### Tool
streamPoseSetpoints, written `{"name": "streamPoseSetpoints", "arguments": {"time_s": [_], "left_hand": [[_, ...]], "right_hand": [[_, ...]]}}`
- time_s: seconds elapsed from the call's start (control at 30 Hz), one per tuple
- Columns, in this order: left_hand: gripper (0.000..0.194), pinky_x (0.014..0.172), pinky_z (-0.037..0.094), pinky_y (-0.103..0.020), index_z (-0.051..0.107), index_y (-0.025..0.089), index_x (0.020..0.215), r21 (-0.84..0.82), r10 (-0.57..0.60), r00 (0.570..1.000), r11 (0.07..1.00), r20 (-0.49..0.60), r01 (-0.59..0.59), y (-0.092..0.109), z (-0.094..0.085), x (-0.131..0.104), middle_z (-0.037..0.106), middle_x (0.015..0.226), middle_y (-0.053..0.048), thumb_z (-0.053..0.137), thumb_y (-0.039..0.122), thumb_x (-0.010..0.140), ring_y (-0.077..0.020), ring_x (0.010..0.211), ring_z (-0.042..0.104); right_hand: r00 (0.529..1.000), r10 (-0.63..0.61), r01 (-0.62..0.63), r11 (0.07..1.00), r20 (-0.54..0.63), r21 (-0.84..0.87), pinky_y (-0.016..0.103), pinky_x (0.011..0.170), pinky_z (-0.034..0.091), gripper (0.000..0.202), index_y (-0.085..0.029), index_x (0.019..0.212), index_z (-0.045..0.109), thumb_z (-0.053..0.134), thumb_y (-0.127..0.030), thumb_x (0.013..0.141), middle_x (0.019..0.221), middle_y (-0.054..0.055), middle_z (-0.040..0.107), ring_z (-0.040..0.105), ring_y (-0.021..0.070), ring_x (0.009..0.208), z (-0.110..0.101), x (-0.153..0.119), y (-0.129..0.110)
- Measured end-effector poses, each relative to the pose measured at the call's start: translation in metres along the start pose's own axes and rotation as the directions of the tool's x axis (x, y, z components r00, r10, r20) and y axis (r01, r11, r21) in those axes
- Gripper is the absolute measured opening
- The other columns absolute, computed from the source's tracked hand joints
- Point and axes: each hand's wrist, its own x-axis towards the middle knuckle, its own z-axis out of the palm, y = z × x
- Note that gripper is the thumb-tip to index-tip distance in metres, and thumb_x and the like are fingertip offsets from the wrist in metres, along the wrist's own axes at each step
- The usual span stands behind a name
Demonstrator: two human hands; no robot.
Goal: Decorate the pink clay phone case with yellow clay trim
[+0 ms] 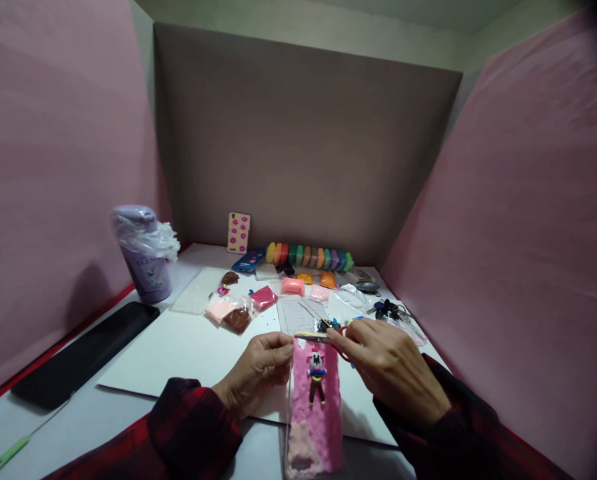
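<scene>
A phone case (331, 407) covered in pink clay, with a paler patch at its bottom, lies in front of me. A small clay figure (316, 380) with a white head, blue top and brown legs is on it. My left hand (261, 367) has thumb and fingers pinched at the case's upper left corner, around one end of a thin yellowish strip (306, 335). My right hand (386, 363) is closed on red-handled scissors (345, 347), whose blades lie along the strip at the case's top edge.
Clay packets (292, 287) and a row of coloured clay (313, 257) lie behind the white board (178, 360). A purple tumbler (148, 267) and a black tray (88, 353) are at left, a green-handled tool (8, 460) nearer. Dark items (388, 310) sit at right.
</scene>
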Motion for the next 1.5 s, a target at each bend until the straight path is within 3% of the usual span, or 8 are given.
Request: {"name": "streamPoseSetpoints", "arguments": {"time_s": [0.4,0.7,1.5], "left_hand": [[0.02,0.05,0.028,-0.019,0.061,0.013,0.075,-0.013,-0.001,1.0,1.0,-0.006,0.001,0.001,-0.001,0.0,0.047,0.058,0.002,0.072,0.029,0.071,-0.0055,0.048,0.038],[0.025,0.048,0.022,-0.019,0.058,0.012,0.07,-0.011,-0.021,0.999,1.0,-0.025,0.021,0.004,0.004,-0.001,0.046,0.057,0.003,0.075,0.03,0.067,-0.004,0.046,0.035],[0.024,0.047,0.024,-0.018,0.06,0.012,0.072,-0.039,-0.013,1.0,0.999,-0.006,0.013,0.003,0.001,-0.002,0.045,0.055,0.003,0.075,0.03,0.068,-0.0044,0.046,0.036]], "right_hand": [[0.999,0.04,-0.039,0.997,-0.014,0.072,0.03,0.058,0.022,0.013,-0.021,0.091,0.062,0.05,-0.018,0.088,0.07,0.001,0.055,0.043,0.0141,0.064,-0.009,0.003,0.0],[0.998,0.042,-0.045,0.998,0.05,0.042,0.031,0.059,0.021,0.013,-0.022,0.092,0.061,0.054,-0.015,0.085,0.072,0.001,0.055,0.044,0.0162,0.066,-0.009,0.004,-0.003],[0.999,0.025,-0.026,0.999,0.024,0.035,0.03,0.059,0.023,0.017,-0.023,0.097,0.061,0.053,-0.014,0.085,0.071,0.001,0.055,0.044,0.0155,0.066,-0.013,0.004,-0.002]]}}
